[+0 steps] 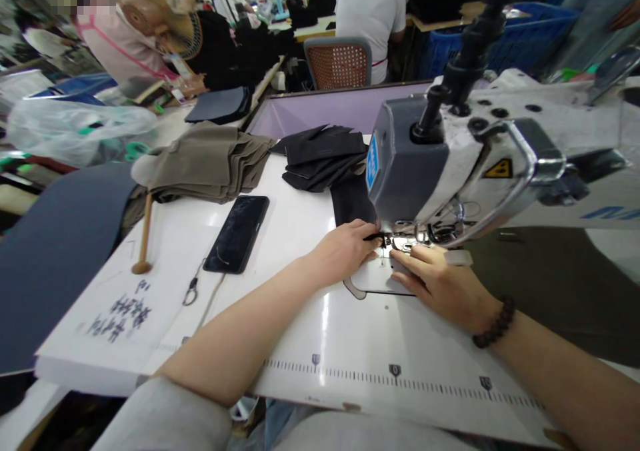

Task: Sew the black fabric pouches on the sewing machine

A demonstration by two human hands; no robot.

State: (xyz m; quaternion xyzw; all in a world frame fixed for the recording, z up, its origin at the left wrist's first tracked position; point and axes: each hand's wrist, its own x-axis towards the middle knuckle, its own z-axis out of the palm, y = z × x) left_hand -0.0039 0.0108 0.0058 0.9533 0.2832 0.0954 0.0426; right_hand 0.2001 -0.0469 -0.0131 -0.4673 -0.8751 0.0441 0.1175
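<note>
At the left of the needle area of the sewing machine [407,148] is my left hand [347,251], its fingers bent together on the edge of a black fabric piece [353,201]. That piece runs back from under my fingertips toward a small pile of black fabric pieces [325,154]. My right hand [443,281] rests on the other side of the metal needle plate [383,278], fingers stretched out toward the presser foot [393,241]. I make out nothing held in it. Part of the stitching spot is hidden by my fingers and the machine head.
Left of my hands, a black phone [237,234] lies on the white table [285,318]. Beyond it are stacked brown-grey fabric pieces [200,161] and a wooden-handled tool [145,234]. Dark olive fabric [555,284] spreads below the machine arm. Co-workers sit behind, near a chair [337,61].
</note>
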